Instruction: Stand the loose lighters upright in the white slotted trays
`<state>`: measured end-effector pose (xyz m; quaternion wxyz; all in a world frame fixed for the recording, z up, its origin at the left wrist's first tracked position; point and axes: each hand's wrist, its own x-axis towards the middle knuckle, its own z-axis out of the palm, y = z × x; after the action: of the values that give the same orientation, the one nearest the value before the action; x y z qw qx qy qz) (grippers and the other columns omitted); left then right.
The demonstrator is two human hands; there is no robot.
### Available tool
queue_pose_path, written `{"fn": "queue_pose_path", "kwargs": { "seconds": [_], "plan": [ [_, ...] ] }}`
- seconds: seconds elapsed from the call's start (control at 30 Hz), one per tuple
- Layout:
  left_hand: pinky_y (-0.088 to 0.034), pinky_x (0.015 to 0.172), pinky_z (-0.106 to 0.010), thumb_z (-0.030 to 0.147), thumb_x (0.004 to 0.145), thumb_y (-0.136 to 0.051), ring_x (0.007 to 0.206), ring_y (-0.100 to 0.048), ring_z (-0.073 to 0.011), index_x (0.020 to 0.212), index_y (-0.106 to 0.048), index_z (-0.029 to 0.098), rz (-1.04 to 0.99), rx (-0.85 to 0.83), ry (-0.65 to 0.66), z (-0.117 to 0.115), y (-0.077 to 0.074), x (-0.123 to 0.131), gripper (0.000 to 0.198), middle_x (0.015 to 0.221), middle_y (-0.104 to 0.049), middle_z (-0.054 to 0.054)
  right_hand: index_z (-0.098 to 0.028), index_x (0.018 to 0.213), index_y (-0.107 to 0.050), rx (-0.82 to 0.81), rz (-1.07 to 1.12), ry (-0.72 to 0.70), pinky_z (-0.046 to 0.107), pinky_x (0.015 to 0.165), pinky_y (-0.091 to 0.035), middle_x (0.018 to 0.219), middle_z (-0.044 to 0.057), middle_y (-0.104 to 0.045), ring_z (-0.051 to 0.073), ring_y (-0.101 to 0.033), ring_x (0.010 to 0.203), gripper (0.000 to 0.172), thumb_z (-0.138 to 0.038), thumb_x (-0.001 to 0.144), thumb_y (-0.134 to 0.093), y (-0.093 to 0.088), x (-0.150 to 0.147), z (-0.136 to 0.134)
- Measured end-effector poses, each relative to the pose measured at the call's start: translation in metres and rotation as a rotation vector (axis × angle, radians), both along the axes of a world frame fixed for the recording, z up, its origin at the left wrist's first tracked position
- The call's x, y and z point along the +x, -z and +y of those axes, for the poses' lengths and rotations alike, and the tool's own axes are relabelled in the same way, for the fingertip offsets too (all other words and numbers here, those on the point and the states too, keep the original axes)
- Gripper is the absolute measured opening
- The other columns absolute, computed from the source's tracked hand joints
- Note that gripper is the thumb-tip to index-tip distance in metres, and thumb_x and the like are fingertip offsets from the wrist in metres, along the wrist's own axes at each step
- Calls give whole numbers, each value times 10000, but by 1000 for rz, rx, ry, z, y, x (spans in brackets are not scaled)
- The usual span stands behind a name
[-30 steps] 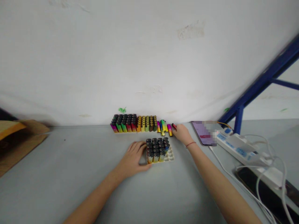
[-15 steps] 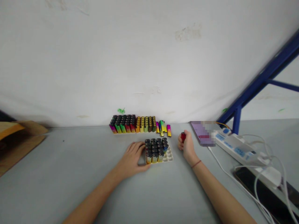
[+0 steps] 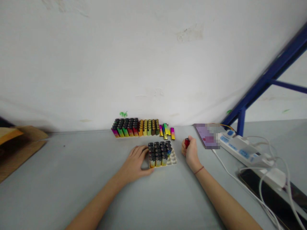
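Note:
My right hand (image 3: 191,151) is closed in a fist round a red lighter (image 3: 187,142), whose upper part shows above the fingers. It is held just right of a white tray (image 3: 174,160) with cup-like slots. Upright lighters (image 3: 158,153) with black tops and pale-to-orange bodies fill most of this tray; its right-hand slots show bare. My left hand (image 3: 137,163) grips the tray's left side, thumb along the near corner and fingers toward the far one. The fingertips are partly hidden behind the lighters.
Behind stand more upright lighters, black-topped (image 3: 125,127) and gold-topped (image 3: 149,127), with several loose colourful lighters (image 3: 166,130) beside them. Rightward lie a purple, partly blurred flat object (image 3: 203,135), a power strip (image 3: 236,148), white cables and a dark phone-like slab (image 3: 261,188). Brown cardboard (image 3: 21,153) lies far left.
The view has shifted slightly. My right hand stays by the tray with the red lighter, tilted a little differently. My left hand keeps its place on the tray.

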<state>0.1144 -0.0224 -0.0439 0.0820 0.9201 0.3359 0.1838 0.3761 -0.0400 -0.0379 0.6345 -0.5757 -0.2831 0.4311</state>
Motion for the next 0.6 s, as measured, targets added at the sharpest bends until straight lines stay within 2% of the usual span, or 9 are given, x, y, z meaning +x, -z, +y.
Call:
{"fn": "queue_pose_path", "kwargs": {
  "seconds": [0.13,0.27,0.4,0.5,0.6],
  "plan": [
    [-378,1061,-515,507,760,-683,1194,-500,-344,1242,-529,121,-1,-1,5,0,0,0,636,1290,-544,-179,-250,438,-282,-51,73,10,232,346,-98,347,-72,-197,73,-144,317,444,-489,811,-313,0,0,0],
    [-383,1057,-510,499,760,-682,1192,-502,-341,1251,-525,132,-5,4,3,0,1,0,633,1288,-547,-175,-251,441,-266,-32,70,27,237,350,-92,354,-70,-188,74,-142,314,442,-459,830,-292,-1,1,2],
    [-382,1057,-517,503,767,-672,1193,-501,-342,1251,-521,120,-3,0,9,0,0,0,636,1287,-546,-181,-253,508,-301,-51,25,1,239,343,-108,361,-78,-207,81,-165,314,466,-549,867,-281,1,1,1],
    [-383,1057,-517,505,768,-672,1194,-501,-342,1250,-521,120,-5,1,7,0,-1,0,635,1286,-546,-181,-231,686,-427,-13,-61,-132,221,350,-164,422,-101,-287,85,-232,339,448,-638,865,-378,-3,0,-4],
    [-387,1056,-512,498,760,-685,1195,-501,-344,1254,-520,119,-7,-2,8,-1,-2,1,645,1284,-546,-179,-236,951,-464,133,-247,-261,222,431,-339,535,-96,-434,105,-409,429,372,-597,870,-507,-15,4,-12]
  ]
}}
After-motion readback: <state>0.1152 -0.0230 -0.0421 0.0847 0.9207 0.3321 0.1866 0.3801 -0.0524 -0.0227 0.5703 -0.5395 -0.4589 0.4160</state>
